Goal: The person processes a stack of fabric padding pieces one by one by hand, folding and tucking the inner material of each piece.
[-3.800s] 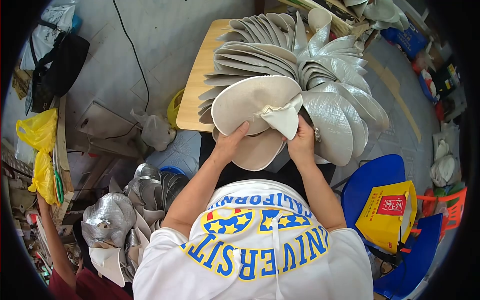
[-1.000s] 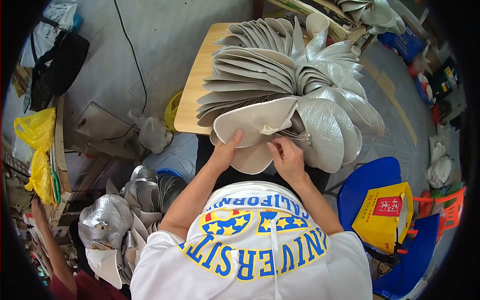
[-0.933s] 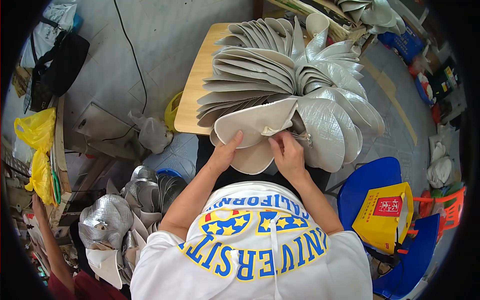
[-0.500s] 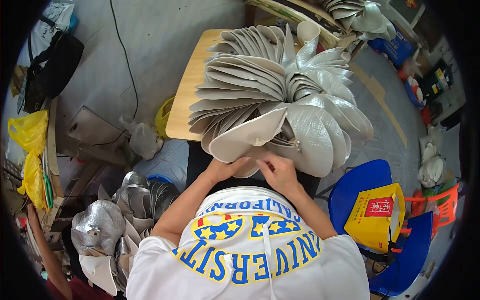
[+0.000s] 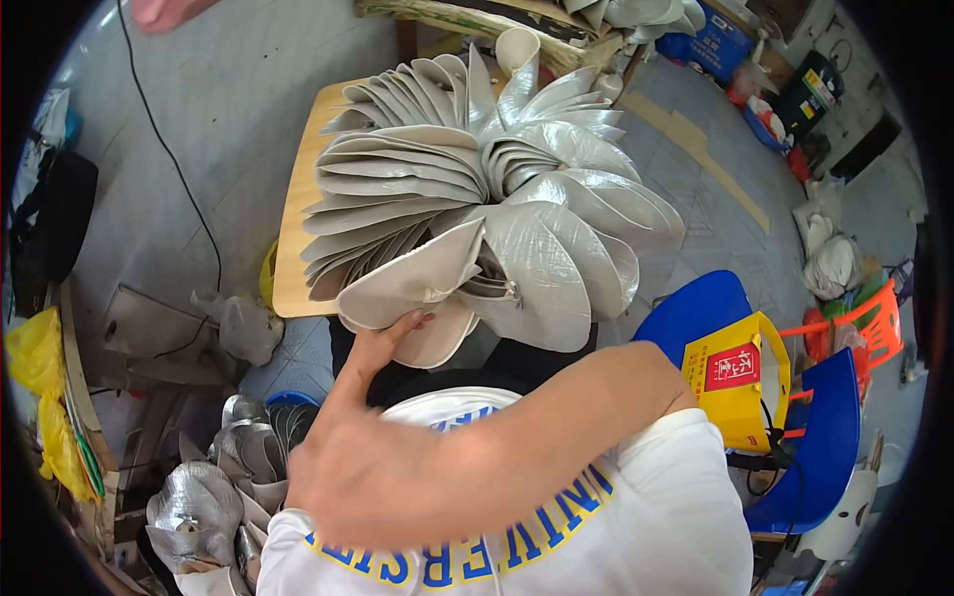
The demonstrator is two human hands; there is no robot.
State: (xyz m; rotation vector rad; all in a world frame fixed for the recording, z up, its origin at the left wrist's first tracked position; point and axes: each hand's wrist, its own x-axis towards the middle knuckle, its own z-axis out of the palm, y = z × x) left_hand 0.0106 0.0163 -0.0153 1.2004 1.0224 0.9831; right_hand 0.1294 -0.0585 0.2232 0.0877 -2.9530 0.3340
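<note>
My left hand is closed on the near edge of a grey, rounded sole-shaped piece, its thumb on the edge and most fingers hidden. Another rounded piece hangs just below it. Both belong to a large fanned pile of grey pieces, some with shiny silver faces. My right hand reaches across my body to the left. It is smeared by motion, so its fingers cannot be made out. Near it, at lower left, are more silver and grey pieces.
The pile lies on a light wooden tabletop. At right, a yellow box-like bag sits on a blue chair. Yellow plastic bags hang at left. A black cable runs along the floor.
My right hand has left the near edge of the grey pieces and swung left across my body. My left hand stays at the piece. The camera view has shifted right.
</note>
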